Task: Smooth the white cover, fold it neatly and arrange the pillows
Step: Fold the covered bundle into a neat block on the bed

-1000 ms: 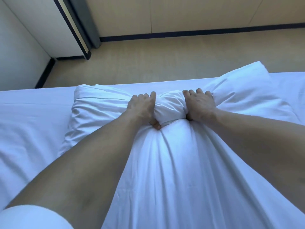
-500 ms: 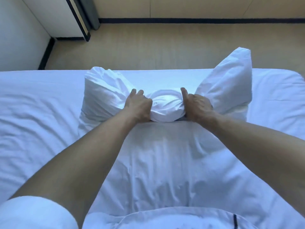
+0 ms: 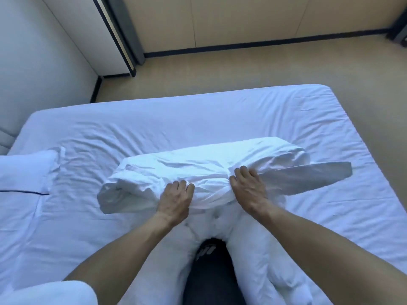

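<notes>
The white cover (image 3: 198, 166) lies bunched into a long roll across the middle of the bed (image 3: 154, 119), with a flat flap sticking out to the right. My left hand (image 3: 176, 199) grips the roll's near edge, fingers curled into the fabric. My right hand (image 3: 248, 188) grips it a little further right, near the flap. More of the cover trails down from the roll toward me. One white pillow (image 3: 24, 170) with a thin dark stripe lies at the bed's left edge.
A dark trouser leg (image 3: 211, 274) shows between my arms at the bottom. Beige floor (image 3: 220, 71) runs beyond the bed's far edge and past its right corner. A wall and a dark door frame (image 3: 119, 34) stand at the far left.
The bundle, pinched in the middle with both ends raised, has been pulled toward me and now lies as a flatter roll. The view has drawn back, showing the whole bed and a pillow at left.
</notes>
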The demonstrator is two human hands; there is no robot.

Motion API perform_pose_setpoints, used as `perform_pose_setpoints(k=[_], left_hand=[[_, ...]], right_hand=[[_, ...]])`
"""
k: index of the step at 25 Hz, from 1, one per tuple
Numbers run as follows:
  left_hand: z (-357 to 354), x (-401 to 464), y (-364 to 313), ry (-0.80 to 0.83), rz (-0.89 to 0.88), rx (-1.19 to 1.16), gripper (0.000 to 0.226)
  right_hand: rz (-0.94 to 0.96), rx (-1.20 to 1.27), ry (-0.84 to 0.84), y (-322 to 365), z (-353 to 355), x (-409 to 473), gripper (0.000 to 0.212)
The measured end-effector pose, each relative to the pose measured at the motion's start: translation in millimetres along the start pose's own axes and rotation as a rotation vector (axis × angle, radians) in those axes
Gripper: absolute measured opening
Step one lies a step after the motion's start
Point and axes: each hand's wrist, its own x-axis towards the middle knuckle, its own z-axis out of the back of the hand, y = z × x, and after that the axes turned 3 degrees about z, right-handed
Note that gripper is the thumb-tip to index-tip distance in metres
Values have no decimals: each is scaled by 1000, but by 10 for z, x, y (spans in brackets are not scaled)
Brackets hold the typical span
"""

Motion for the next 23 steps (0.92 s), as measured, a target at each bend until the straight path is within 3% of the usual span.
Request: perform_pose_setpoints(k=[3, 4, 6, 8, 10, 15, 18, 20, 23], left_hand=[[238, -1070, -749, -116, 107, -42, 66], [263, -1382, -967, -136, 145, -45, 76], [280, -1854, -1251, -101, 205, -19, 84], [310, -2313, -1467, -108, 230, 0, 77], [388, -2699, -1542, -92, 242, -44, 69], [800, -3473, -1416, -232, 254, -101, 43], [499, -3965, -1445, -322, 189, -59, 45], [36, -4209, -1619, -188, 206, -83, 58], [-628, -4245, -1875, 498, 304, -91, 79]], right_hand=[[63, -38, -210, 182, 307, -1115, 25], [106, -18, -223, 250, 345, -1457, 30], [119, 10, -81, 376, 400, -1962, 46], [140, 9, 86, 602, 533, -2438, 53], [181, 54, 115, 849, 721, -2773, 49], [230, 270, -61, 1306, 1278, -3288, 37], [273, 228, -161, 1651, 1079, -3634, 43], [300, 217, -24, 1856, 560, -3831, 52], [244, 215, 297, 1926, -310, -4055, 68]])
